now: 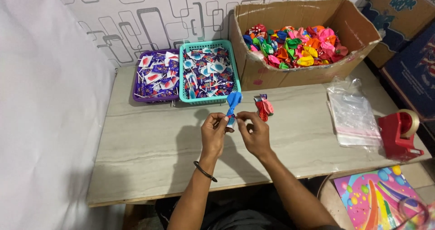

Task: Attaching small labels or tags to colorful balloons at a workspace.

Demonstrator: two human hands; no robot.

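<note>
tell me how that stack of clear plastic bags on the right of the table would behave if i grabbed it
The stack of clear plastic bags would probably be floppy: its top sheet already lies crumpled and lifted. It looks thin and light, so it may slide or fan apart on the smooth table rather than lift as one. Likely slippery; not fragile.

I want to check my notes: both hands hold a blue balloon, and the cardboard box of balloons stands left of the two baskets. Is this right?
Not quite. In the head view the cardboard box stands right of the two baskets. Both hands, left hand and right hand, do hold the blue balloon.
</note>
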